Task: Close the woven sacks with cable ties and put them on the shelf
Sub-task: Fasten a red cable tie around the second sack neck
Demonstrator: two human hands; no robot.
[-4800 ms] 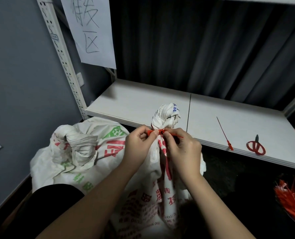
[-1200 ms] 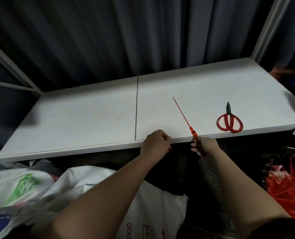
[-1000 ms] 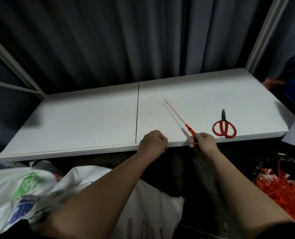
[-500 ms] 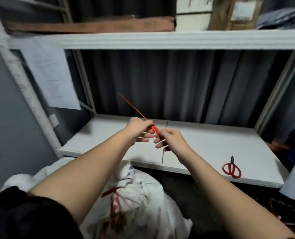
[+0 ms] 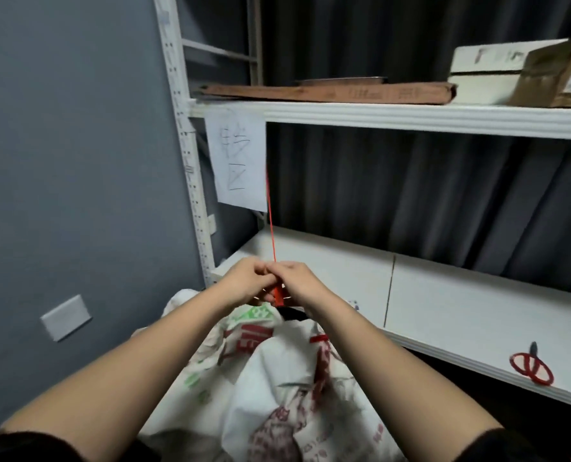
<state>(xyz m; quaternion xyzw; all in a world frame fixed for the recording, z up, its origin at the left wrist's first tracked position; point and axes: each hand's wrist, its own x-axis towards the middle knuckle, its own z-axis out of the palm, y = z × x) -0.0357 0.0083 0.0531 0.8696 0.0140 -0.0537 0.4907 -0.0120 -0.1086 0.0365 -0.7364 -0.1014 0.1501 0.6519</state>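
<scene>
Both hands, left hand (image 5: 248,282) and right hand (image 5: 300,284), pinch a thin red plastic cable tie (image 5: 270,225) standing upright above the white printed woven sacks (image 5: 277,381). Red-handled scissors (image 5: 531,367) lie on the white lower shelf board (image 5: 460,315), well apart.

My white shelf board (image 5: 444,305) carries red-handled scissors (image 5: 531,366) at four o'clock near its front edge. The upper shelf (image 5: 410,116) at one o'clock holds flat cardboard (image 5: 327,92) and boxes (image 5: 524,75).

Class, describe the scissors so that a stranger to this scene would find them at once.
Start at the white lower shelf of the metal rack. Follow its front edge to the far right, where the scissors lie flat. Their red loop handles and dark blades mark them; nothing else lies near them.
</scene>
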